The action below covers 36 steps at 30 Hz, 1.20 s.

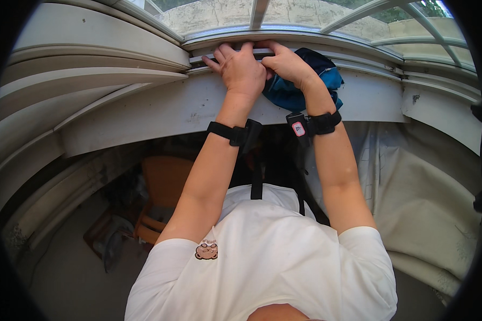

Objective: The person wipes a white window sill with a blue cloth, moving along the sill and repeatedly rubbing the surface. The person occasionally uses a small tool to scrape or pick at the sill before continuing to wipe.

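Note:
My left hand (243,70) rests over the sliding-window track (199,59), its fingers apart and bent down onto the rails. Some of its fingertips are hidden in the track. Close beside it, my right hand (289,64) reaches to the same track with index finger and thumb extended. Its lower fingers curl in against a bunched blue cloth (283,94), dark navy in its upper part. This cloth hangs over the front of the white sill (369,96), partly behind my right wrist. What lies under the fingers cannot be seen.
Window panes with pale frame bars (259,14) rise beyond the track. White frame sections (104,34) curve along the left. Below the sill are an orange-brown chair (166,180) and, at right, a beige sheet cover (421,200). Black bands with small boxes circle both wrists.

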{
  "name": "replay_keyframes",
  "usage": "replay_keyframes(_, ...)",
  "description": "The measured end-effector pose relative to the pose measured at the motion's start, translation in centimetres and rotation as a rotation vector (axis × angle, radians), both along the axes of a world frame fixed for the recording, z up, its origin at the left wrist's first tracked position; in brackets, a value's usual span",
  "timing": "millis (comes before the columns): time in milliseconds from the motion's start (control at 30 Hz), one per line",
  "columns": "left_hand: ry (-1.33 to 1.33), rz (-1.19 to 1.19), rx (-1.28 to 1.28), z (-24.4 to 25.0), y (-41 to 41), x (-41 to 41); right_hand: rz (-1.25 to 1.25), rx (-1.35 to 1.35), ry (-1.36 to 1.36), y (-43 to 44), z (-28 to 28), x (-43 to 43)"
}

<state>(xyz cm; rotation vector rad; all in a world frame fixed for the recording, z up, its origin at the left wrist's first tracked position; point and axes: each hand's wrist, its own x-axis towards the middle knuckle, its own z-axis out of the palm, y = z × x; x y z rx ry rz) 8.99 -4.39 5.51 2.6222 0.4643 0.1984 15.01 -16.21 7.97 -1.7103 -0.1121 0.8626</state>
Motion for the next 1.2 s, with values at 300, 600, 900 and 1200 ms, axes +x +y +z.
replay_keyframes(300,-0.024,0.059,-0.167,0.3,0.9,0.1,0.064,0.09,0.085,-0.8,0.5,0.9)
replay_keyframes(600,0.072,-0.061,0.168,1.3,2.0,-0.9,0.05,-0.215,-0.16,-0.3,1.6,0.7)
replay_keyframes(900,-0.039,-0.074,-0.156,0.2,2.1,-0.6,-0.016,0.175,0.169,-1.8,0.7,0.9)
replay_keyframes(1200,-0.176,-0.233,-0.137,3.2,5.1,-5.1,-0.081,-0.035,0.03,-20.5,11.4,-3.6)
